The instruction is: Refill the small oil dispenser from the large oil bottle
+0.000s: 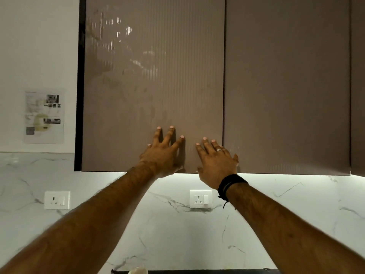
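**Both hands on the cupboard door, oil not yet in sight**

Marble-veined backsplash [177, 224] runs under a row of brown ribbed wall cabinets lit from below. Our left hand [162, 155] and right hand [216, 163] lie flat on the lower part of the left cabinet door [154, 86], fingers straight and spread, each grip wide and holding nothing. Right wrist carries a black wristband [230, 184]; a ring sits on one finger. Two wall sockets [200, 198] below, a printed sheet [44, 115] taped to the wall at left.

Neither the large oil bottle nor the small dispenser shows; we judge they may sit behind this door. We expect a full bottle to be heavy and possibly slick with oil, so take it round the body, other hand beneath.
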